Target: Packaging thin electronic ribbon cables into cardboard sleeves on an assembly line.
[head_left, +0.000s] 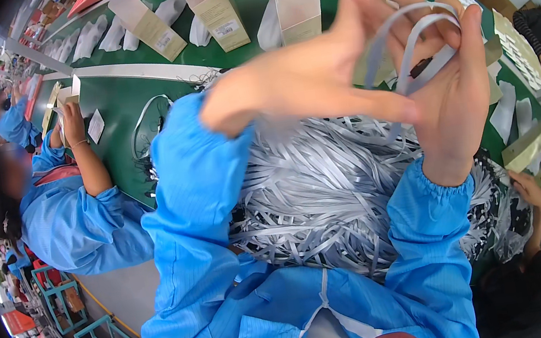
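Observation:
A pale grey flat strap, seemingly a lanyard (406,48), curves in loops between my hands at the upper right, with a small dark fitting on it. My right hand (455,93) holds the loops against its palm and fingers. My left hand (326,73), partly smeared by motion, reaches across from the left. Its thumb and fingers are spread around the loops, the thumb near the right palm; whether it touches the strap I cannot tell. Under my forearms lies a large heap of similar grey straps (321,189), their black ends showing at its sides.
Open pale boxes (220,18) and white wrapped items (89,39) line the far side of the green table (112,101). At the left, a co-worker in blue (79,221) handles a box. Another person's hand (527,188) is beside a clear plastic bag (512,229) at the right.

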A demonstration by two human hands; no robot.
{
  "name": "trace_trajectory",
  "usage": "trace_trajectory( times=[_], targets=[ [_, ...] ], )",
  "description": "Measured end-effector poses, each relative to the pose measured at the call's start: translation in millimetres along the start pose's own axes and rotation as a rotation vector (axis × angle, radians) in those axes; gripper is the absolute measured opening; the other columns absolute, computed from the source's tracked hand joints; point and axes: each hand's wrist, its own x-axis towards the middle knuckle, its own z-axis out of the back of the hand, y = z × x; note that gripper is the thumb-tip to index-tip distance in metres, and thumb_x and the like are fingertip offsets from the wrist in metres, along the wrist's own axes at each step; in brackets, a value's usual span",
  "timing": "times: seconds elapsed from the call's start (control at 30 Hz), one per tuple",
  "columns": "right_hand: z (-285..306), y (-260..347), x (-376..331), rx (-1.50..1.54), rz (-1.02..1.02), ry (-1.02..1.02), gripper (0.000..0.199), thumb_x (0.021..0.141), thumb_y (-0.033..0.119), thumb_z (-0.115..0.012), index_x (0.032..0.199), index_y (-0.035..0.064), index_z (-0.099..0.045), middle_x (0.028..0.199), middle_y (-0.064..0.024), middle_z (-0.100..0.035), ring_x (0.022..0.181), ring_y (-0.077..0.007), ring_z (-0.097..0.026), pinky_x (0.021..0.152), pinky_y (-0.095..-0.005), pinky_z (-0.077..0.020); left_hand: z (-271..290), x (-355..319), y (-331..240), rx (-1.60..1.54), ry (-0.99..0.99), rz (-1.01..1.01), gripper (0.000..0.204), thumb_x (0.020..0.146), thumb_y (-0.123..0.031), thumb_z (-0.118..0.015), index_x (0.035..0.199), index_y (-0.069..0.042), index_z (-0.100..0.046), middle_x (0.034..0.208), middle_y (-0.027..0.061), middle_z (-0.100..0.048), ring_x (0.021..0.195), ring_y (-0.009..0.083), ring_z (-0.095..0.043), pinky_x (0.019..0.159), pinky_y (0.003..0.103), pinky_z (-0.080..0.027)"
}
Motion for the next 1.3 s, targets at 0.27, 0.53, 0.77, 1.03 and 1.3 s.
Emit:
trace_trajectory(
  times=[0.27,0.53,0.77,1.03,1.3],
  targets=[
    [33.7,-7.9,10.5,-0.01,0.24,-0.013,0.034,0.108,0.036,-0.044,0.114,0.0033,-0.05,0.072,0.001,-0.047,0.054,-0.0052,-0.037,0.046,-0.0211,-0.0269,12.6,5.9,5.7,-0.597,0.532,0.449,0.041,0.103,-0.036,-0.056,0.119,0.002,-0.056,0.082,0.001,-0.062,0.08,0.0073,-0.058,0.072,0.022,-0.047],
    [44.2,-36.7,21.5,-0.933,0.778,-0.18,0.034,0.103,0.031,-0.056,0.123,0.0036,-0.051,0.071,0.0025,-0.05,0.056,-0.0021,-0.039,0.048,-0.0194,-0.0275,10.8,-9.6,18.5,-0.662,0.111,0.57,0.039,0.105,-0.037,-0.05,0.1,0.001,-0.063,0.076,0.0002,-0.058,0.066,0.0076,-0.051,0.058,0.023,-0.043],
    [31.9,-57.7,13.2,-0.911,0.12,0.242,0.052,0.088,0.036,-0.077,0.12,0.0001,-0.058,0.079,0.0015,-0.059,0.065,-0.0042,-0.049,0.055,-0.0233,-0.0376,-3.3,-33.0,34.2,-0.589,-0.261,0.475,0.037,0.103,-0.037,-0.054,0.088,-0.005,-0.064,0.071,-0.0015,-0.058,0.063,0.0043,-0.05,0.055,0.022,-0.038],
    [53.1,-87.3,32.2,-0.588,-0.542,0.893,0.046,0.084,0.031,-0.081,0.111,-0.0011,-0.062,0.101,-0.0028,-0.063,0.088,-0.0086,-0.053,0.069,-0.0295,-0.0426,-3.9,-42.5,30.6,-0.384,-0.2,0.28,0.017,0.1,-0.013,-0.06,0.098,0.003,-0.063,0.084,0.006,-0.061,0.072,0.0126,-0.062,0.067,0.025,-0.05],
    [40.7,-46.4,18.3,-0.751,-0.015,0.531,0.025,0.088,0.021,-0.072,0.076,-0.0005,-0.067,0.072,-0.0029,-0.061,0.067,-0.009,-0.047,0.058,-0.0294,-0.0336,-8.1,-41.0,47.1,-0.019,-0.463,0.01,0.011,0.087,-0.006,-0.075,0.093,0.001,-0.067,0.107,0.0062,-0.059,0.09,0.0124,-0.06,0.073,0.026,-0.049]
  ],
)
